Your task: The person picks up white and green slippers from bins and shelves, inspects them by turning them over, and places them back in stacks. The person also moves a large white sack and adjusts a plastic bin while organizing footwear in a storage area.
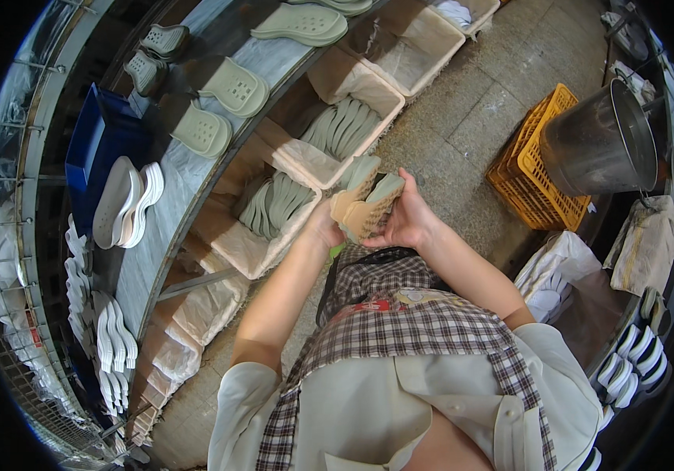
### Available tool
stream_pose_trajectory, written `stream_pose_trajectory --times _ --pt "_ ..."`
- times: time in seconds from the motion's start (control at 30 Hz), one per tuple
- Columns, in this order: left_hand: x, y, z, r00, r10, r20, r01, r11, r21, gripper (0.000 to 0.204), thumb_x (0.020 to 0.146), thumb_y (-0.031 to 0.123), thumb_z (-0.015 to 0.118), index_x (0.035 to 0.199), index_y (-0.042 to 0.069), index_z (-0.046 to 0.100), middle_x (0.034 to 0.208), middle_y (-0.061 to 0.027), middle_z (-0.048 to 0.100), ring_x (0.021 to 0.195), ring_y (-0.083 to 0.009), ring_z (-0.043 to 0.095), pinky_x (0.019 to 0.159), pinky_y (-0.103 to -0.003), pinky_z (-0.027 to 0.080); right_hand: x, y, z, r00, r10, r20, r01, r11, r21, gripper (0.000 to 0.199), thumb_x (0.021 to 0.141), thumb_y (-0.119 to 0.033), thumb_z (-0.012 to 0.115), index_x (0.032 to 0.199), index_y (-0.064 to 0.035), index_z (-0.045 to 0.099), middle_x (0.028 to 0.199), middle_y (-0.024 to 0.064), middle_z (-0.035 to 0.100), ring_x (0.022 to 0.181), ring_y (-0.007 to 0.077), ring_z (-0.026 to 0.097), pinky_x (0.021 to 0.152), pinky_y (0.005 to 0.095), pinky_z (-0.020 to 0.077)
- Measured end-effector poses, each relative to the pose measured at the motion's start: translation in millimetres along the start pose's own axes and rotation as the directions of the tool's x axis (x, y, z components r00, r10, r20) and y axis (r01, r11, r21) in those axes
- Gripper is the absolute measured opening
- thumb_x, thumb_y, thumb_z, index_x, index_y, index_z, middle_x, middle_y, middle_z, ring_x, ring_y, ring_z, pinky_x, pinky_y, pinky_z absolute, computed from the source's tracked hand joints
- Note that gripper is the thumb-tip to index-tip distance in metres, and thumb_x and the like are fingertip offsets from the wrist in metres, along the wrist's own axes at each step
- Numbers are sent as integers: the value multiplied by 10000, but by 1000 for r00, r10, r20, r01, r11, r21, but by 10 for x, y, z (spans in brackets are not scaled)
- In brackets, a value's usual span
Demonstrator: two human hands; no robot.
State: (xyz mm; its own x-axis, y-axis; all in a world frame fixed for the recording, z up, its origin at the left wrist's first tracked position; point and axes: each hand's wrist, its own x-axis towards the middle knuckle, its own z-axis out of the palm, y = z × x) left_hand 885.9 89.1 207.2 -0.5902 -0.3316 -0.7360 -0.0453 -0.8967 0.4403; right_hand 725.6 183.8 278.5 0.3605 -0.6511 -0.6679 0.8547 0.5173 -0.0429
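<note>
My left hand (323, 228) and my right hand (409, 216) meet in front of my chest, both closed around a small stack of pale green and tan shoe insoles (365, 200). The stack fans out above my fingers, tan undersides facing me. Just beyond it stand cloth-lined boxes (231, 245) packed with more grey-green insoles (275, 204) set on edge. My checked apron fills the lower middle.
A long conveyor (184, 169) curves along the left, carrying grey-green clogs (235, 86) and white soles (126, 202). An orange crate (531, 161) holding a metal bucket (600, 145) stands on the stone floor at the right. White soles sit in racks at the lower right (635, 353) and far left.
</note>
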Motion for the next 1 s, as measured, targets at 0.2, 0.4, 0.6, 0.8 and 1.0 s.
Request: stream_pose_trajectory --times 0.2,0.4,0.6,0.8,1.0 --pt "-253 142 210 988 27 154 -5 989 -145 474 940 427 374 1255 100 511 1193 -103 583 981 -287 606 751 -428 532 -39 8 61 999 -4 -38 4 1000 -3 841 797 -749 267 1388 -153 313 1382 184 294 1240 408 307 965 644 243" --pt "-450 201 428 996 73 43 -71 997 -33 470 940 422 373 1246 95 517 1166 -99 598 977 -297 607 754 -428 532 -67 19 106 994 -17 -106 12 999 -40 863 794 -761 248 1370 -129 353 1369 207 348 1214 433 360 980 620 248" --pt "-332 138 239 990 -20 139 22 1000 -17 415 926 355 464 1210 61 534 1117 -117 614 971 -243 615 742 -380 545 -99 39 83 993 -35 -113 28 998 -61 822 804 -745 267 1346 -140 394 1355 197 380 1223 405 371 971 631 259" --pt "-524 330 384 850 489 194 -508 859 62 355 912 152 545 1224 22 436 1138 -105 575 1041 -200 574 860 -342 495 -241 -20 135 902 -302 308 365 914 -175 652 877 -492 426 1377 -87 325 1371 124 384 1231 262 409 1013 449 335" --pt "-680 483 630 803 534 266 -558 830 18 486 933 140 503 1363 187 283 1328 -70 409 1187 -247 464 952 -429 450 -458 -133 342 731 -476 489 624 757 -195 731 781 -145 523 1423 -15 198 1333 124 427 1196 198 461 977 337 407"
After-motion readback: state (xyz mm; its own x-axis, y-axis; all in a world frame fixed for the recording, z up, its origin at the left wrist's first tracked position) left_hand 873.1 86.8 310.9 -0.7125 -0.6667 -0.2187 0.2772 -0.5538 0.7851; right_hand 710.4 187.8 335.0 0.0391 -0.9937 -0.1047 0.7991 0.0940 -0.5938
